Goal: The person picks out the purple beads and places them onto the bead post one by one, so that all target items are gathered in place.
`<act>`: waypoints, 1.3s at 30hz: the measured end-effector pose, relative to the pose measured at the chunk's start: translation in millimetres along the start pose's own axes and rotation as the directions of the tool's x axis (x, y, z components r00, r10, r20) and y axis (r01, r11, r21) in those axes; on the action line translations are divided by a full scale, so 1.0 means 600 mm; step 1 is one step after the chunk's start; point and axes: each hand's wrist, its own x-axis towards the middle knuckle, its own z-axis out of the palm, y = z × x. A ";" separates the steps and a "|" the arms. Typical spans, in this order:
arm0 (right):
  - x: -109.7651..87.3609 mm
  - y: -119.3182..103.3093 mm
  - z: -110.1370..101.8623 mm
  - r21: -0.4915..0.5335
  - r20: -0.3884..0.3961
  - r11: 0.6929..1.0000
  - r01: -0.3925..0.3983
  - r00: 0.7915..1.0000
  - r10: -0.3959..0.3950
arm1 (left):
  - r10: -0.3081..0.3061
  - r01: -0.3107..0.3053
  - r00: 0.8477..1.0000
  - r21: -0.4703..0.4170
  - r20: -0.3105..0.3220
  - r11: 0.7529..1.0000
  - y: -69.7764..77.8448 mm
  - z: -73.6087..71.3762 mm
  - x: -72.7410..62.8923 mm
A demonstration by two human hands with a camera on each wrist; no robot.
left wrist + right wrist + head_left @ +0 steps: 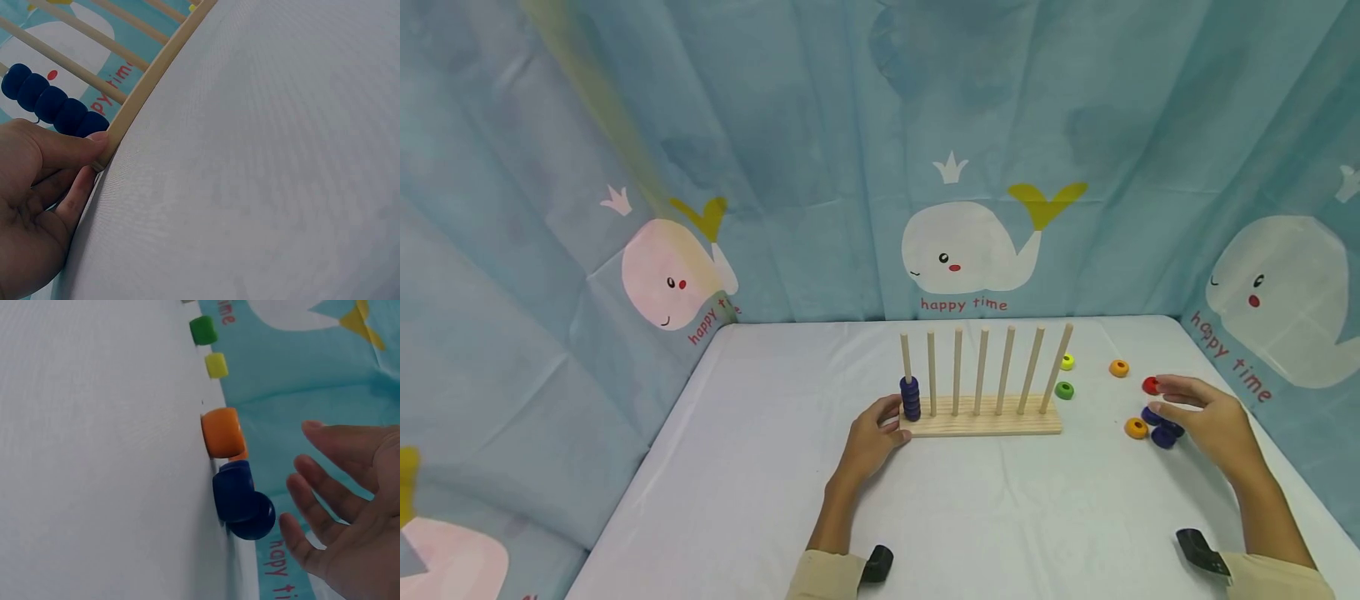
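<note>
A wooden peg board (981, 428) with several upright pegs stands on the white table. Dark blue beads (911, 400) are stacked on its leftmost peg. My left hand (871, 437) pinches the board's left end, the thumb (90, 145) on the near edge beside the blue stack. Over at the right, my right hand (1206, 417) hovers by a small pile of loose blue beads (1164, 437), fingers spread and holding nothing. An orange bead (222, 433) lies just beside that pile. Near the right fingertips sits a red bead (1151, 385), which the right wrist view does not show.
A green bead (1064, 390) and a yellow bead (1067, 362) lie by the board's right end, with another orange bead (1119, 368) farther right. A blue curtain (820, 167) printed with whales encloses the table (737, 467) at the back and sides.
</note>
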 end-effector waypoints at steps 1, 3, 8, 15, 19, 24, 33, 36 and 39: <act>0.001 0.002 0.000 -0.005 0.006 1.000 -0.005 1.000 0.005 | -0.002 0.002 1.000 0.002 0.000 1.000 0.000 0.000 0.000; 0.001 0.007 0.000 -0.001 0.016 1.000 -0.007 1.000 0.007 | -0.011 0.011 1.000 0.006 0.000 1.000 0.000 0.000 -0.001; 0.004 0.021 0.004 -0.005 0.032 1.000 -0.014 0.999 0.014 | -0.010 0.010 1.000 -0.001 0.000 1.000 0.001 0.000 -0.003; 0.007 0.033 0.010 -0.052 0.028 0.999 -0.016 0.999 0.018 | 0.016 -0.016 1.000 -0.001 0.002 1.000 0.000 -0.001 -0.003; 0.008 0.036 0.013 -0.037 0.037 0.999 -0.026 0.999 0.028 | 0.022 -0.022 1.000 -0.003 0.002 1.000 0.000 -0.001 -0.002; 0.009 0.036 0.016 -0.056 0.047 0.998 -0.029 0.998 0.031 | 0.018 -0.018 1.000 -0.013 0.001 1.000 0.000 -0.001 -0.003; 0.009 0.037 0.020 -0.092 0.058 0.996 -0.012 0.998 0.017 | 0.002 -0.002 1.000 -0.012 -0.001 1.000 0.002 0.000 -0.004; 0.010 0.037 0.022 -0.094 0.065 0.995 -0.023 0.997 0.029 | 0.000 0.000 1.000 -0.006 0.002 1.000 0.003 0.000 -0.004; 0.011 0.038 0.023 -0.100 0.069 0.995 -0.025 0.997 0.032 | 0.000 0.000 1.000 0.004 0.006 1.000 0.005 0.000 -0.006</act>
